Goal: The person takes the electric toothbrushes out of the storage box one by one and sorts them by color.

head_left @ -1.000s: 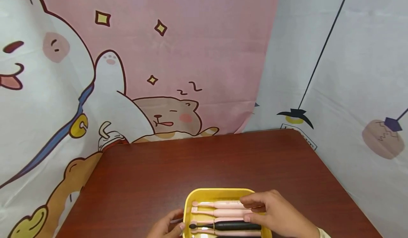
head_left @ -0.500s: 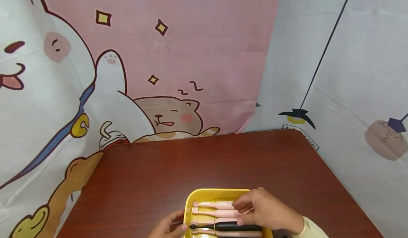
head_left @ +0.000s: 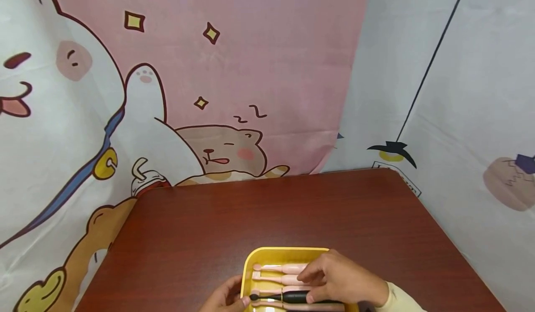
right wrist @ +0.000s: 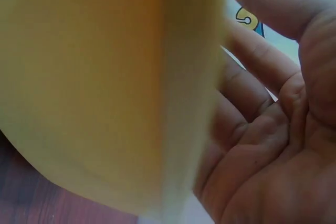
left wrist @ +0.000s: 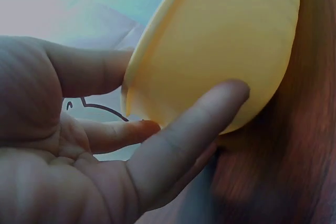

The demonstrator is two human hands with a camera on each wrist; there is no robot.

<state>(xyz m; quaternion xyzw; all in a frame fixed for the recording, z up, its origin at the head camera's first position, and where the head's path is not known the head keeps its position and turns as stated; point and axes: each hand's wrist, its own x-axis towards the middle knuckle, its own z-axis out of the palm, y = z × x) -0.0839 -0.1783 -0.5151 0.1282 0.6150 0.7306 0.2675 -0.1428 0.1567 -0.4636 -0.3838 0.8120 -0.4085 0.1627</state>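
A yellow box point(head_left: 284, 249) sits at the bottom of the head view, its near end cut off. Pink toothbrushes point(head_left: 288, 279) and a black toothbrush point(head_left: 292, 297) lie side by side in it, heads to the left. My left hand point(head_left: 225, 298) holds the box's left wall; the left wrist view shows the thumb at the rim and fingers against the outer wall. Reaching over the right wall, my right hand point(head_left: 344, 279) has its thumb by the black handle and its fingers bent over the pink handles. In the right wrist view, the box wall hides its fingertips.
The box stands on a dark red-brown table point(head_left: 267, 214). Behind the table hangs a pink cloth point(head_left: 284, 61) with cartoon animals, and a pale printed cloth point(head_left: 472, 117) hangs along the right side.
My right hand has moved left and slightly down, further over the toothbrush handles. The left hand stays at the box's left wall, and the toothbrushes have not visibly moved.
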